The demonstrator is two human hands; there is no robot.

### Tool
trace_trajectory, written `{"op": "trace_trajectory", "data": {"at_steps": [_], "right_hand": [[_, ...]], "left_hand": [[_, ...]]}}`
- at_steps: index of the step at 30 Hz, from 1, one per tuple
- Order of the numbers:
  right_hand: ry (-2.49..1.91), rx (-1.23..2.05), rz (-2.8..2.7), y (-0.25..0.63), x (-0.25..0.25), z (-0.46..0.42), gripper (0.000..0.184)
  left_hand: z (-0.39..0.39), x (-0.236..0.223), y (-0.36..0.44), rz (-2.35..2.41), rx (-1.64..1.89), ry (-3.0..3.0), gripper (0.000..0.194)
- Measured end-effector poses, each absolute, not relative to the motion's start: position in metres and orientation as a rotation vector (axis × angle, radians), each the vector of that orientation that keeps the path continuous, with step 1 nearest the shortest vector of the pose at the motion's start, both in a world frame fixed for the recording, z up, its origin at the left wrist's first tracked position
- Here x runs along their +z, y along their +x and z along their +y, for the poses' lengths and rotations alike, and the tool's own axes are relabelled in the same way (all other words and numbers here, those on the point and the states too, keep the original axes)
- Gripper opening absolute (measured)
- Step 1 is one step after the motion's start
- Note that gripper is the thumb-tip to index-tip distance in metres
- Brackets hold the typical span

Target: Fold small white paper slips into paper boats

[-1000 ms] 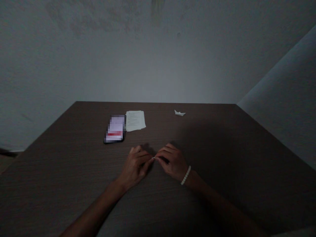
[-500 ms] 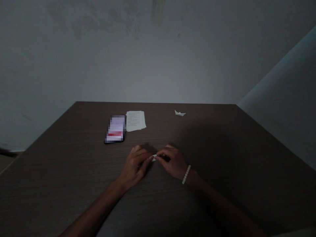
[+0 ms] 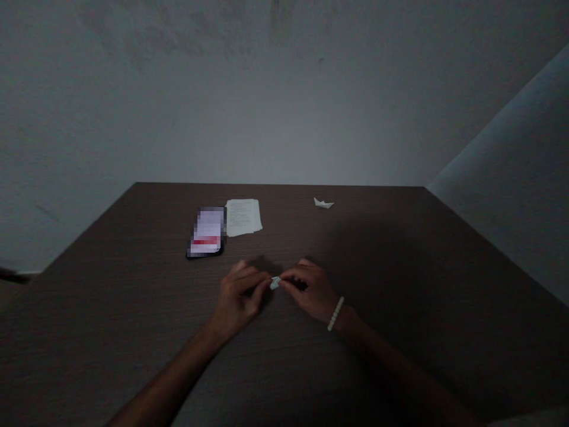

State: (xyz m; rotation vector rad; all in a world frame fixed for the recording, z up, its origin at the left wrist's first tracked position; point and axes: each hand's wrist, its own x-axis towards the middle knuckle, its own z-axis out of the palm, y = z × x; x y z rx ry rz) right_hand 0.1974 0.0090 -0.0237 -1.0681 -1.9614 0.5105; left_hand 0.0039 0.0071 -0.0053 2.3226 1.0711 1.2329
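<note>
Our left hand (image 3: 237,298) and right hand (image 3: 311,292) are both curled nearly closed, gripping a small folded piece of white paper (image 3: 275,283) between their fingertips — over a dark brown wood-grain table (image 3: 111,344). A white beaded bracelet (image 3: 336,314) circles our right wrist — ahead lie a black smartphone (image 3: 205,232), loose white printed sheets (image 3: 243,217) and a small white paper boat (image 3: 323,203)

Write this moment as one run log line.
left hand: small folded white paper, pinched | right hand: same paper, pinched; bead bracelet | dark wooden table: paper boat, printed sheets, smartphone
</note>
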Motion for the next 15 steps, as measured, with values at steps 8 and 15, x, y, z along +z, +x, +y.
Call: {"op": "trace_trajectory", "data": {"at_steps": [8,15], "right_hand": [[-1.007,0.413,-2.035,0.1993,-0.0240,0.0097,0.008],[-1.024,0.403,-2.072,0.1989,-0.0229,0.0080,0.009]], "left_hand": [[0.0073,-0.0052,0.0064,1.017,1.213,2.383,0.010],[0.0077,-0.0084,0.0052,0.955,1.220,2.433,0.012]]}}
